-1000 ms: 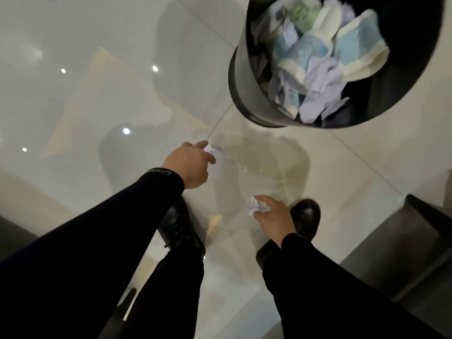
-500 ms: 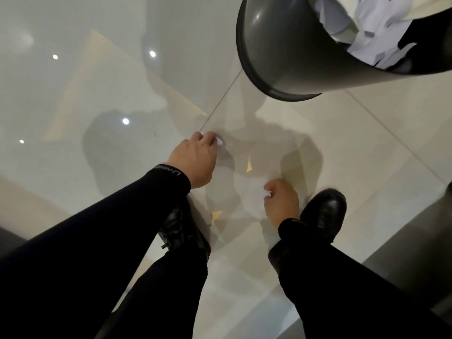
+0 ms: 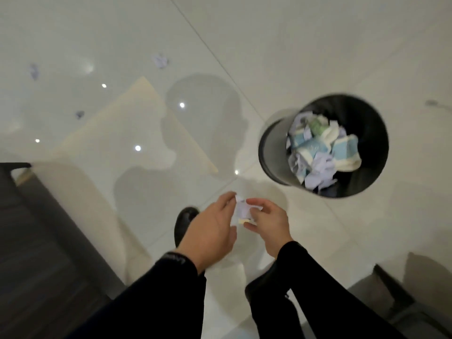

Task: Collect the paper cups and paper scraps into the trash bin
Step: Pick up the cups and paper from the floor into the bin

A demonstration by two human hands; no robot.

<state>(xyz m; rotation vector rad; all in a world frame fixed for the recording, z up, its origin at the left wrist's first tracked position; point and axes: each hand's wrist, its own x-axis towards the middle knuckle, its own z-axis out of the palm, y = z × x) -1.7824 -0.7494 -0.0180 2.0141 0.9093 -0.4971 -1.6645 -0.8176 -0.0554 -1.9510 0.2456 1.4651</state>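
Head view: both hands, left (image 3: pixel 210 231) and right (image 3: pixel 267 226), pinch crumpled pale-lilac paper scraps (image 3: pixel 242 212) together.

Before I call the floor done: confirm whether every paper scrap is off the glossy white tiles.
No: three pale crumpled paper scraps lie on the glossy white tile floor.

**Floor layout**

Standing right of centre: round black trash bin (image 3: pixel 271 152), holding crumpled paper cups (image 3: pixel 342 152). Lying far left on glossy pale tiled floor (image 3: pixel 293 45): three small crumpled paper scraps (image 3: pixel 160 61), well apart from bin.
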